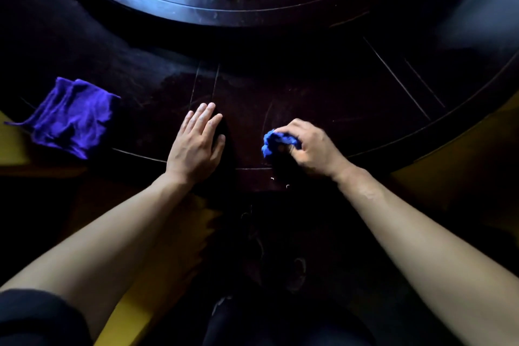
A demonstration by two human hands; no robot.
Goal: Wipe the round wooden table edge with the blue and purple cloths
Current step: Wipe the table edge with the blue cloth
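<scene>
A: Count? One dark round wooden surface (323,87). Two cloths.
B: Purple cloth (71,118), crumpled, at left rim, unheld. Blue cloth (276,141), bunched, near front edge in right hand (311,146), fingers curled round it. Left hand (196,143) flat, fingers straight.
</scene>
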